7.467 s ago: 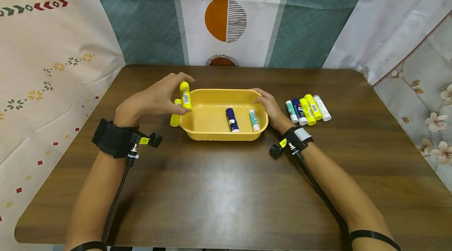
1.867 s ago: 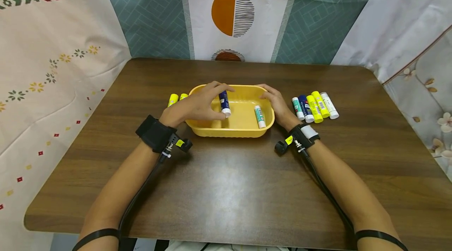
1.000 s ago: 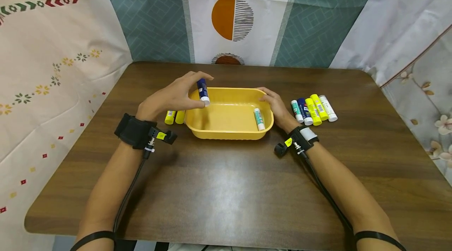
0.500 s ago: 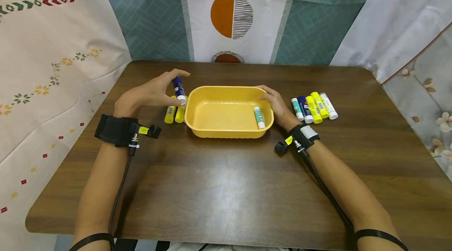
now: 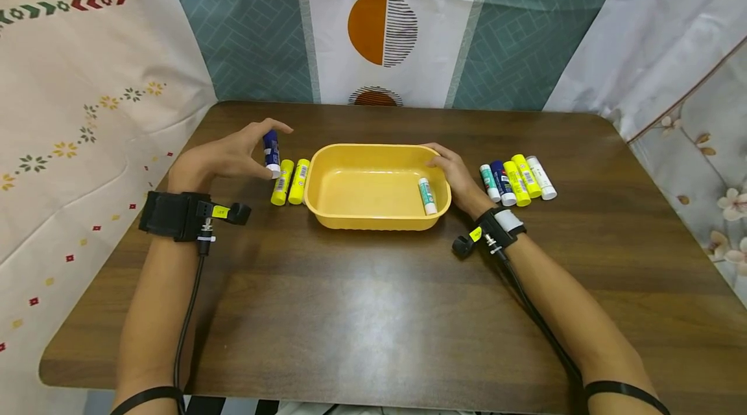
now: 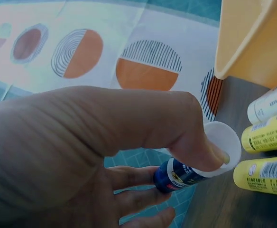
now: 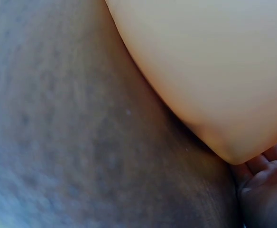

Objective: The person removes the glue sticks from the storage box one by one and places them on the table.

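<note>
My left hand pinches a blue glue stick between thumb and fingers, left of two yellow glue sticks. In the left wrist view the thumb presses the white end of the blue glue stick. My right hand grips the right end of a yellow plastic tub, thumb over its rim. One small teal-and-white glue stick lies inside the tub near that hand. The tub's wall fills much of the right wrist view.
Right of the tub, a row of glue sticks lies on the brown table: teal, blue, two yellow and white. A white glue stick beside the left yellow ones shows in the left wrist view.
My left hand has lifted the blue glue stick out of the tub and carried it left past the yellow ones. Earlier it set down a yellow glue stick there. The right hand stays on the tub.
</note>
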